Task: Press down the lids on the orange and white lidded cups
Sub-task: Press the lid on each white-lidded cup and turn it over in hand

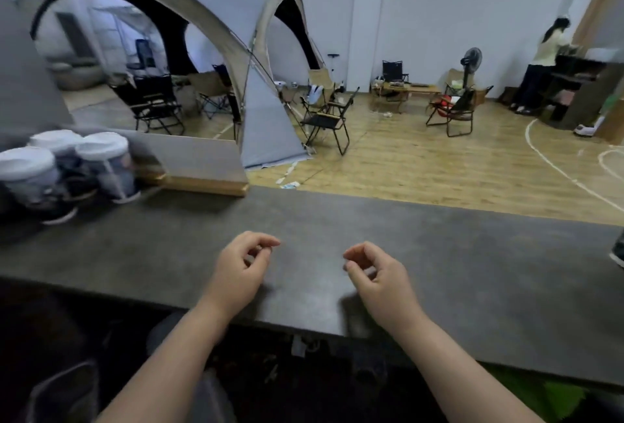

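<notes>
both forearms reach over the near edge of the grey surface (439, 254). left to right: three white-lidded cups (64, 166), blurred, stand upright at the far left edge; the left hand (241, 270) is the nearer to them, fingers loosely curled and empty; the right hand (380, 275), likewise curled and empty, lies farther off.

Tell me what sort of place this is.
Probably an indoor sports hall set up as a camping-style lounge or cafe. A large tent stands on wooden flooring with painted court lines, folding camp chairs are scattered about, and lidded cups sit on a grey counter.
</notes>
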`<state>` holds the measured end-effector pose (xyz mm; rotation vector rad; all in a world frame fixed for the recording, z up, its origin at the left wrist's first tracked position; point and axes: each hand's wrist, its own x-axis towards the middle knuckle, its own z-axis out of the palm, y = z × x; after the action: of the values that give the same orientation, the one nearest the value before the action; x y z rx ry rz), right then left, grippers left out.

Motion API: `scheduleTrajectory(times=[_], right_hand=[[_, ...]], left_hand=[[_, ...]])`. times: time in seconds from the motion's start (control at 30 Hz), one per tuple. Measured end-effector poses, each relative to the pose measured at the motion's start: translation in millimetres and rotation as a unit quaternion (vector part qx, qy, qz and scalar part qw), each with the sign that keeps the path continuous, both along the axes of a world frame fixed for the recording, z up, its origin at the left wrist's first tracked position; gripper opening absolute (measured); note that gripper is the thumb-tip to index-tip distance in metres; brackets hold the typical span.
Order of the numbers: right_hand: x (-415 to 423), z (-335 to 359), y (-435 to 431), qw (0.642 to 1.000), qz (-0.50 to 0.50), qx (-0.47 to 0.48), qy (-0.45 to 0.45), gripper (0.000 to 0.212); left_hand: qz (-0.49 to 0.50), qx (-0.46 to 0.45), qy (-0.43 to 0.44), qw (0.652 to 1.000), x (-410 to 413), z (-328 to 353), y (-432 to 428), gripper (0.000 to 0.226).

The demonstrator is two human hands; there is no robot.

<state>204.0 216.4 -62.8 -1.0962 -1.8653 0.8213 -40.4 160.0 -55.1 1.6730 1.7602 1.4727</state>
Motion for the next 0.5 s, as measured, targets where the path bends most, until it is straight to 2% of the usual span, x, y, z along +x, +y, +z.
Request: scheduleTrajectory(times=[0.2,0.33,0.43,0.5], right_hand=[[-183.3,-2.3,1.1,0.998,0.058,-0.031,0.008,0.012],[-288.3,-3.6,-7.2,0.995,0.094,-0.04,-0.013,0.01],[-356.5,-4.4,-11.9,0.992,0.116,-0.047,-0.013,0.014],[-396.8,-4.0,-12.7,0.988,0.141,-0.06,-0.017,0.025]], left_hand=[[0.145,0.014,-0.021,0.989,-184.2,-7.8,-38.0,0.031],[0.255,0.013,-0.084,0.963,-291.1,-19.7,-52.0,0.028],[0.324,-0.007,-0.134,0.936,-356.0,-23.0,-55.4,0.036],[0.324,-0.032,-0.165,0.931,-388.6,-20.1,-53.3,0.049]])
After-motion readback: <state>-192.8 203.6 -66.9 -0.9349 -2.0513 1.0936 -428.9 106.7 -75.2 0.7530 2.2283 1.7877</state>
